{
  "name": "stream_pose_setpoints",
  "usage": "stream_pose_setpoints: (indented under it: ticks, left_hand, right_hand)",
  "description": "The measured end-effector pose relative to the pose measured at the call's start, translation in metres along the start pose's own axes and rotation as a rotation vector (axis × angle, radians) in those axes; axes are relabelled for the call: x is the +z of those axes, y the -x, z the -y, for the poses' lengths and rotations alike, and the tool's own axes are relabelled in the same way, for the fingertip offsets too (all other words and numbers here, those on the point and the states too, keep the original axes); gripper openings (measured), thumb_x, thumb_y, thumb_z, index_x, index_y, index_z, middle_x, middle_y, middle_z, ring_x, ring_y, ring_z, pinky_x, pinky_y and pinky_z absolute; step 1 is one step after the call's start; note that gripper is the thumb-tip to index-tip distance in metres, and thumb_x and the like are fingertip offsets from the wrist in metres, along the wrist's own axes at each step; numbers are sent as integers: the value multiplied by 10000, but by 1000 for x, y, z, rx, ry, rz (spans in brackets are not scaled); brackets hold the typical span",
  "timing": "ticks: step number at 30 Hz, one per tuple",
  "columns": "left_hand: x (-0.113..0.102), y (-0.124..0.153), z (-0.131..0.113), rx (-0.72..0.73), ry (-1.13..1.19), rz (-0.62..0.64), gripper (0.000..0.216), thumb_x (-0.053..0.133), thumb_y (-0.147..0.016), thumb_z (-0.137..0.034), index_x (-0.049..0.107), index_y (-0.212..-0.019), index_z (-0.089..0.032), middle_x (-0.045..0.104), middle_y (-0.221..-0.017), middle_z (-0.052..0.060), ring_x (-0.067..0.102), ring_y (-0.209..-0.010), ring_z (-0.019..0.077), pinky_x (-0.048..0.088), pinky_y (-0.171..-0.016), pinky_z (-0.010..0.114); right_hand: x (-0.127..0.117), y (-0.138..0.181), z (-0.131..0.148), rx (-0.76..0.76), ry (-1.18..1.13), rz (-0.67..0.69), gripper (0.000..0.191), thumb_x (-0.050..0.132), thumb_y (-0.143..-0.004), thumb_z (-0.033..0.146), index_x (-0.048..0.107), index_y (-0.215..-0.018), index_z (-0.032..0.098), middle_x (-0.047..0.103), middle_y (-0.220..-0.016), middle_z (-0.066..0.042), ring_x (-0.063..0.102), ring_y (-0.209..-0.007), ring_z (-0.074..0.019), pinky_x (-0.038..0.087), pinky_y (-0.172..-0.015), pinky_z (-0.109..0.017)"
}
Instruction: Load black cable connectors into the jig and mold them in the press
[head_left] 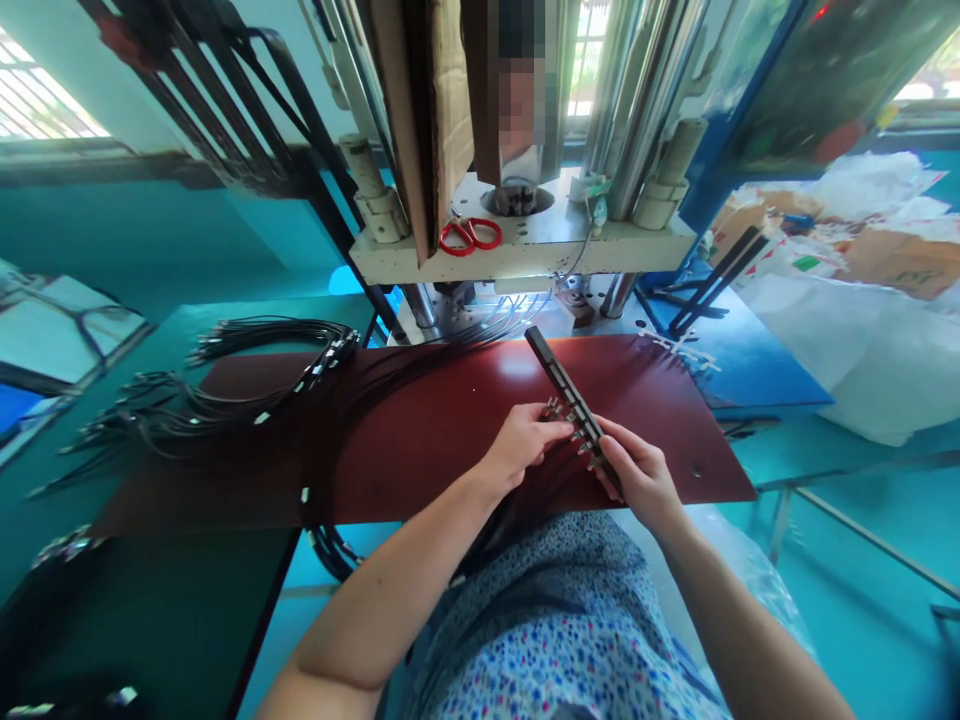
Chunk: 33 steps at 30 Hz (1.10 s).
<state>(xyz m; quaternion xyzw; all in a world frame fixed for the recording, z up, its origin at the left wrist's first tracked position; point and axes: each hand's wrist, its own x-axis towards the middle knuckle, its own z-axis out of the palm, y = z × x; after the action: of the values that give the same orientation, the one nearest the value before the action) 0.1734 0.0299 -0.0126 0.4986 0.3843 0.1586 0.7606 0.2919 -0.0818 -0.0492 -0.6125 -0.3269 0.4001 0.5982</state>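
Note:
My right hand (pixel 637 468) grips the lower end of a long dark metal bar (pixel 559 372) with slots along it, tilted above the brown tabletop (pixel 442 435). Small silvery connectors stick out along the bar's left side. At that side my left hand (pixel 521 440) pinches one small metal connector (pixel 553 408) between thumb and fingers. Black cables run beneath the hands toward my lap, partly hidden. A bundle of thin black cables (pixel 405 372) crosses the tabletop from the machine to the left.
A press machine (pixel 630 250) stands behind the table, with red-handled scissors (pixel 471 236) on its ledge. Coiled black cables (pixel 277 335) lie at left. White plastic bags (pixel 862 330) and cardboard boxes (pixel 904 262) are piled at right. A person is partly visible behind the machine.

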Motion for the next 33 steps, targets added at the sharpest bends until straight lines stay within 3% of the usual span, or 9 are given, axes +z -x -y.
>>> stream_pose_setpoints:
  ticks: [5,9,12,15,23,26,33]
  left_hand:
    - [-2,-1,-1,-18,13,12,150,653,-565,-223,524,-590,-150,387,-412,-80,297,-347,31,163,-373,183]
    - [-4,-3,5,76,6,-17,205,690,-565,-255,526,-576,-134,478,-498,-45,398,-429,47,260,-426,182]
    - [-7,-4,8,127,34,24,270,690,-630,-363,565,-638,-124,472,-534,-38,370,-431,40,227,-402,180]
    - [-14,-5,8,137,121,-13,324,629,-715,-441,606,-751,-119,457,-581,-31,369,-446,41,237,-384,168]
    - [-21,-7,8,-44,340,-39,245,543,-801,-359,596,-772,-121,494,-636,-8,421,-482,54,383,-441,177]
    - [-18,-7,10,-45,311,-48,187,610,-740,-311,558,-715,-133,488,-592,-21,418,-465,55,352,-428,169]
    - [-15,-9,9,195,65,-115,179,652,-654,-263,533,-640,-129,427,-498,-55,339,-421,37,216,-402,168]
  right_hand:
    - [-2,-1,-4,-23,60,50,521,571,-807,460,578,-1221,144,522,-511,35,407,-375,-76,309,-335,-193]
    - [-1,-3,-7,-74,123,79,513,552,-828,446,565,-1242,143,493,-489,46,396,-372,-70,306,-344,-188]
    - [1,-3,-6,-34,54,22,499,586,-800,452,593,-1199,152,535,-545,32,422,-389,-66,321,-345,-180]
    - [1,-3,-3,11,-46,-55,490,616,-770,461,612,-1151,152,584,-606,14,428,-374,-59,325,-327,-180]
    - [0,-4,-1,0,-54,-7,486,618,-774,438,607,-1149,129,549,-517,30,392,-339,-64,252,-290,-179]
    - [-1,-3,-1,-2,-35,17,473,605,-787,437,608,-1156,141,555,-532,27,394,-346,-62,253,-294,-179]
    - [-5,-5,-4,-10,63,125,501,573,-817,443,582,-1214,139,522,-515,32,382,-369,-61,277,-335,-182]
